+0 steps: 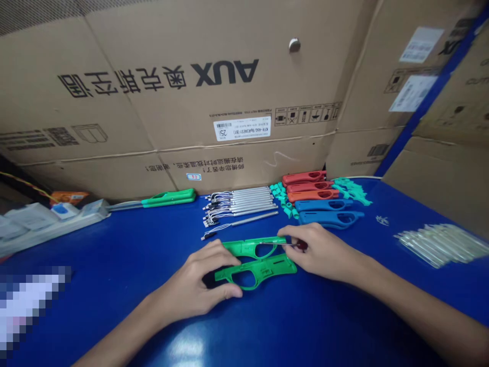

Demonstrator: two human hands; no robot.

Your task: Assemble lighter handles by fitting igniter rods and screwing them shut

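The near green shell point(280, 266) lies on the blue bench point(244, 326), its inner side up. Just beyond it, nearly parallel, lies the far green shell point(244, 248). The left hand point(208, 278) is at the left end of the near green shell, its grip pinching that end between thumb and forefinger, while the other fingers reach the far green shell. The right hand point(315, 252) is beyond the right end of the near green shell; its grip pinches a tool with a dark red handle point(302, 245). The tool's thin metal shaft point(273, 243) points left over the opening in the far green shell.

Further beyond the near green shell lies a row of silver rods point(252, 198) with wires. Beyond it to the right are small teal pieces point(291, 210), red casings point(304, 178) and blue casings point(330, 218). Well to its right lies a pile of clear slender pieces point(439, 244). Beyond it to the left are more green casings point(170, 198) and a white power strip point(53, 230). A cardboard panel point(153, 41) stands behind everything.
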